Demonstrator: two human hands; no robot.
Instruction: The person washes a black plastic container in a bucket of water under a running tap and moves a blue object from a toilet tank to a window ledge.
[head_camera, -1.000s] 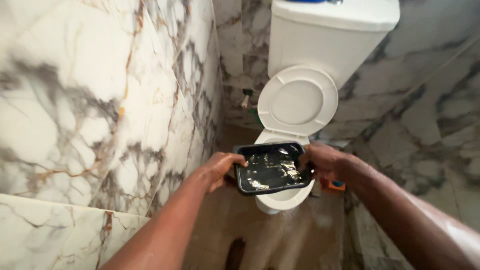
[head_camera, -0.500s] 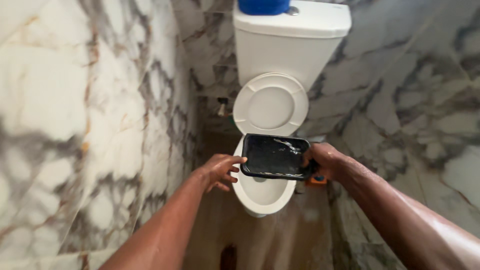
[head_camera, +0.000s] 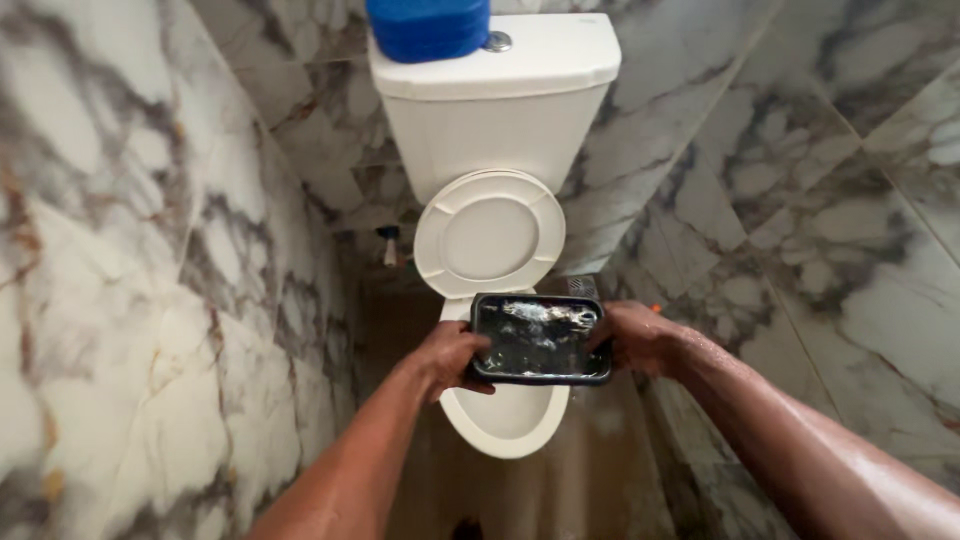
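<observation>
A black rectangular plastic tray (head_camera: 541, 339) with wet, shiny residue inside is held level over the open white toilet bowl (head_camera: 507, 417). My left hand (head_camera: 447, 357) grips the tray's left edge. My right hand (head_camera: 632, 338) grips its right edge. Both forearms look wet. The toilet's lid and seat (head_camera: 490, 233) stand raised against the white cistern (head_camera: 497, 101).
A blue container (head_camera: 428, 26) sits on the cistern lid beside a chrome flush button (head_camera: 497, 41). Marble-patterned tiled walls close in on the left (head_camera: 150, 300) and right (head_camera: 820, 240). A water valve (head_camera: 389, 245) sticks out low on the back wall. The brown floor (head_camera: 600, 480) looks wet.
My left hand, which was just touching the tray half a second ago, now grips its left edge. The view has shifted so the toilet sits more to the left and the blue container shows fully.
</observation>
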